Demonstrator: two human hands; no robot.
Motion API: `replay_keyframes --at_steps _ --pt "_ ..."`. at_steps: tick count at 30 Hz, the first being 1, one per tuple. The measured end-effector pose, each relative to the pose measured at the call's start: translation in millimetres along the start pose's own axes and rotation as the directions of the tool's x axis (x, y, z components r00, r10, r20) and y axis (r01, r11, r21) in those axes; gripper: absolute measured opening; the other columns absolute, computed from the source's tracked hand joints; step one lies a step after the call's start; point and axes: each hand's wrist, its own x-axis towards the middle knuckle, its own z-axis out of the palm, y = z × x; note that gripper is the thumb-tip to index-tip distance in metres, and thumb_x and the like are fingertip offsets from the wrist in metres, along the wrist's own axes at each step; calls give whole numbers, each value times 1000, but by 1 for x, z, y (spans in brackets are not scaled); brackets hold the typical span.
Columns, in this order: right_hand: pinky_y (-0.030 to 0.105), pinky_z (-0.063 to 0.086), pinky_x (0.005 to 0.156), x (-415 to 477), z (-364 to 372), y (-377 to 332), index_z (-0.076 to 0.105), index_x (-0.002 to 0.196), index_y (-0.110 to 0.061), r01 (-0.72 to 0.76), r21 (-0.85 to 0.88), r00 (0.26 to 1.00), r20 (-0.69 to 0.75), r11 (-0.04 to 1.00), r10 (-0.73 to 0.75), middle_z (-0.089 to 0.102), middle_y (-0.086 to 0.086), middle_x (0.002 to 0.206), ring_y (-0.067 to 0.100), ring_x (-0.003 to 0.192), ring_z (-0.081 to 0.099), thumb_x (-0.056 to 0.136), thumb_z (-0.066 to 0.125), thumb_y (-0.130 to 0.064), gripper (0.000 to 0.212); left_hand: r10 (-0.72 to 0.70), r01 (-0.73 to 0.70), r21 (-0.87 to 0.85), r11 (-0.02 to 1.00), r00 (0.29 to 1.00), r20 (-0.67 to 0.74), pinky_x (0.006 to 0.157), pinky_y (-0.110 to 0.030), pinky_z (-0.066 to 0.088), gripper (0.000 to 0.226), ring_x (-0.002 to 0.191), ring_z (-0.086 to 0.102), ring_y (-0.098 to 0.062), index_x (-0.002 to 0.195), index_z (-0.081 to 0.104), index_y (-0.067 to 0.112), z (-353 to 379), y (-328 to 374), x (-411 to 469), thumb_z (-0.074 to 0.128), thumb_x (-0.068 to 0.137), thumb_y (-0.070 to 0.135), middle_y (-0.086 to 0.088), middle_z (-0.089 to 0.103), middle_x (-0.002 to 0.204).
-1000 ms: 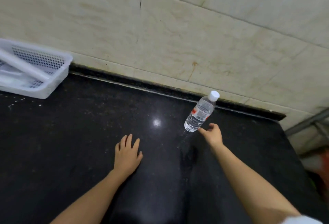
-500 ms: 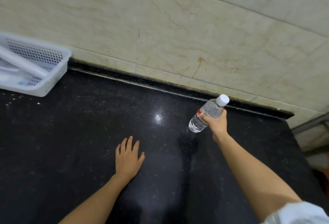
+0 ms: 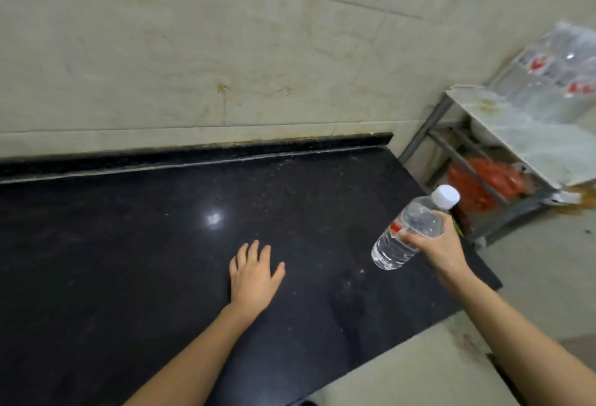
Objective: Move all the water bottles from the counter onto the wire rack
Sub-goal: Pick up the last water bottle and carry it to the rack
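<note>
Water bottle [image 3: 407, 232], white cap, tilted, clear of the black counter [image 3: 129, 244] near its right end, gripped round the middle by right hand [image 3: 441, 248]. Left hand [image 3: 254, 273] flat on counter, fingers spread, empty. Wire rack [image 3: 503, 147] beyond, blurred.

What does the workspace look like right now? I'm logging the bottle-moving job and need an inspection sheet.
Surface: black counter, glossy, with a light glare spot and faint specks.
Job's things: water bottle, white cap, tilted, lifted off the counter; rack to the right already holds blurred wrapped bottles.
Clutter: nothing seen on the counter; red bag on the rack's lower level.
Hands: right hand closed around the bottle; left hand open, flat on the counter.
Cables: nothing seen.
Surroundings: stained beige tiled wall; pale floor by the rack.
</note>
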Motion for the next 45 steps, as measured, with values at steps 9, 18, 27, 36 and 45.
replay_keyframes --at_steps 9,18,27,36,45 --pt "33 46 75 -46 -200 104 48 105 -5 -158 63 940 -296 985 169 61 11 98 15 77 58 59 82 1 58 264 -264 99 959 964 11 115 -40 12 55 143 11 -24 141 28 17 65 186 0 31 94 45 -6 20 154" --pt "5 47 58 -61 -355 181 46 106 -6 -173 120 900 -383 978 206 59 2 92 5 78 56 61 81 2 58 604 -610 142 780 792 87 114 -39 14 65 142 17 -23 139 34 16 158 440 -31 23 86 53 -7 27 152" --pt "43 54 82 -70 -450 237 56 101 -16 -260 191 845 -430 947 318 69 8 99 24 90 67 47 90 -27 65 686 -684 187 705 724 64 114 -40 13 56 143 14 -25 139 34 15 207 576 12 39 91 43 -8 25 153" --pt "30 52 75 38 -541 230 53 105 -19 -159 108 853 -485 981 191 67 0 100 15 90 65 41 86 -36 75 673 -603 302 738 687 -274 111 -54 15 53 140 20 -37 132 43 8 209 702 144 49 87 35 -19 30 149" --pt "23 55 71 182 -608 189 54 103 -16 -14 53 895 -445 998 36 67 -1 97 5 81 66 34 80 -35 76 494 -312 468 827 800 -340 104 -59 28 64 110 56 -40 133 45 13 242 744 187 55 81 49 -23 47 137"
